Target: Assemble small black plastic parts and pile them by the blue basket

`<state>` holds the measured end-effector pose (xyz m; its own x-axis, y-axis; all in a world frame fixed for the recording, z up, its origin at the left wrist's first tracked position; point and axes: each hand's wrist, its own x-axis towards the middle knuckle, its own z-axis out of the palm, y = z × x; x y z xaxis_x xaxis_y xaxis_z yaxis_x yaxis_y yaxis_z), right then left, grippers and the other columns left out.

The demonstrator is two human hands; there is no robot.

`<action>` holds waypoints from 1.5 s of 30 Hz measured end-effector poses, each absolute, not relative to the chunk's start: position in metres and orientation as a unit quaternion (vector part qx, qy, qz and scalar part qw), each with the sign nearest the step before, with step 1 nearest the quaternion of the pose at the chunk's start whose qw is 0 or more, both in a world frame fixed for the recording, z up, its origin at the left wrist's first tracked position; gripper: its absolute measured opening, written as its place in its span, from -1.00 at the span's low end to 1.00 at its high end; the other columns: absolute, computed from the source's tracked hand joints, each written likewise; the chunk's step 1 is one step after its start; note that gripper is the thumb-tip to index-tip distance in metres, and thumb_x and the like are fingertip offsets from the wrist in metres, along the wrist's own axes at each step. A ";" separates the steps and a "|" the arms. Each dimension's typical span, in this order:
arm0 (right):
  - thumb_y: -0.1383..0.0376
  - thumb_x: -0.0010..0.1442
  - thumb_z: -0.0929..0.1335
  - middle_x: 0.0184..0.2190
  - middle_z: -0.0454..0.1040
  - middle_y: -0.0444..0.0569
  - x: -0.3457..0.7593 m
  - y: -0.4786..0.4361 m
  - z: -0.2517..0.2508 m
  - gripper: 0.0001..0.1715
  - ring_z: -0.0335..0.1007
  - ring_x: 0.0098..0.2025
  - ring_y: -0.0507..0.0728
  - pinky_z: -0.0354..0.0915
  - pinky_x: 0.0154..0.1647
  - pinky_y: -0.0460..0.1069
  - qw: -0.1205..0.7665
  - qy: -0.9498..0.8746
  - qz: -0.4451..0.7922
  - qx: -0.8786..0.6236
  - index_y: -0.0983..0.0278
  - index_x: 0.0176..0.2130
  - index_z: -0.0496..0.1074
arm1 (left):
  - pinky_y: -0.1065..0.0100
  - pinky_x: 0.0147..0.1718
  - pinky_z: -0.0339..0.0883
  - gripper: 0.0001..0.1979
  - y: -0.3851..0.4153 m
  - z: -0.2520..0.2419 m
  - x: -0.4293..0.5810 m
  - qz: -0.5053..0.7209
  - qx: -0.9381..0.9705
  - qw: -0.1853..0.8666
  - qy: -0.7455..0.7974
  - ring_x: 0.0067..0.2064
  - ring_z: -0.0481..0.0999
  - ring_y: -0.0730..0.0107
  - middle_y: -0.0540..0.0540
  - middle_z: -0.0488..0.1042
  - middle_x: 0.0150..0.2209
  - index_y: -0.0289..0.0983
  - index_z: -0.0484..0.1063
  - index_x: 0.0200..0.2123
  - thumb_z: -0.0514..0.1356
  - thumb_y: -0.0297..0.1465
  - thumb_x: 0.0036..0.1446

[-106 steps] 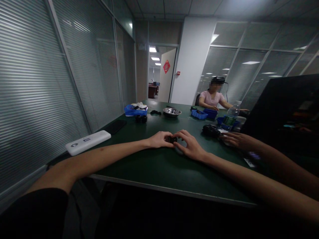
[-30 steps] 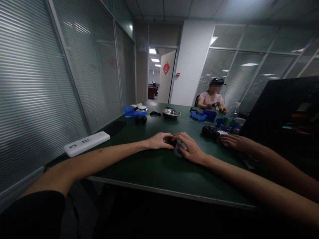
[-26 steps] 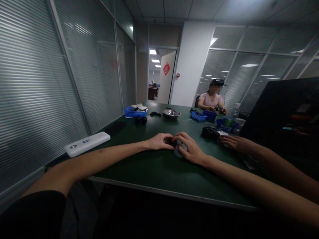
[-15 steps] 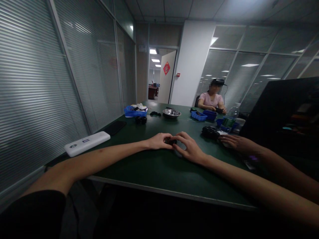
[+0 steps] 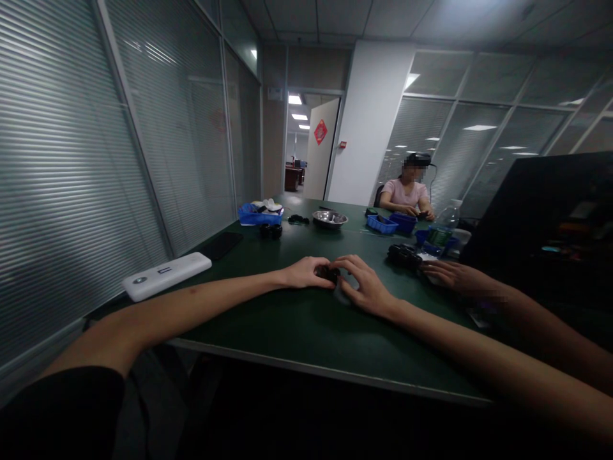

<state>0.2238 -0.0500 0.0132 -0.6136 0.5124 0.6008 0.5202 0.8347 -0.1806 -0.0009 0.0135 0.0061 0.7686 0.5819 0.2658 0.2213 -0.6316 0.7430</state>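
Note:
Both my hands meet over the dark green table (image 5: 287,326), around a small dark, roundish object (image 5: 327,274) whose kind I cannot make out. My left hand (image 5: 305,272) has its thumb and fingers closed about the object from the left. From the right, my right hand (image 5: 364,284) reaches in with curved fingers; the fingertips are at the object's right side, the thumb below the forefinger. Fingers hide part of the object, which is low over the tabletop or resting on it.
A white oblong device (image 5: 167,276) lies left beside a black flat pad (image 5: 220,245). Farther back are a blue basket (image 5: 261,217), black round parts (image 5: 271,230) and a metal bowl (image 5: 330,220). At right, a co-worker's hand (image 5: 450,276) is near black parts (image 5: 405,255) and a bottle (image 5: 443,227).
My right thumb and fingers have shifted slightly at the object; my left hand stays nearly still. Across the table, the seated person's hands have moved a little.

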 end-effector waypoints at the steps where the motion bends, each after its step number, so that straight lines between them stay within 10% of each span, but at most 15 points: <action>1: 0.34 0.35 0.31 -0.01 0.44 0.07 0.224 -0.049 0.013 -0.65 0.37 0.04 0.28 0.35 0.09 0.22 0.332 -0.896 -0.013 -0.295 0.14 0.11 0.39 | 0.37 -0.32 0.19 -0.53 0.014 0.006 -0.001 0.250 0.869 0.359 0.231 -0.29 0.37 0.40 -0.04 0.44 -0.28 -0.36 0.46 -0.09 0.38 -0.15 0.05; 45: 0.44 0.26 0.31 -0.06 0.48 0.05 0.227 -0.049 0.014 -0.71 0.41 -0.04 0.24 0.37 0.00 0.15 0.316 -0.901 0.003 -0.298 0.19 -0.03 0.37 | 0.35 -0.26 0.25 -0.55 0.012 0.007 -0.002 0.249 0.873 0.357 0.222 -0.25 0.41 0.38 -0.09 0.49 -0.21 -0.35 0.49 -0.07 0.38 -0.17 0.08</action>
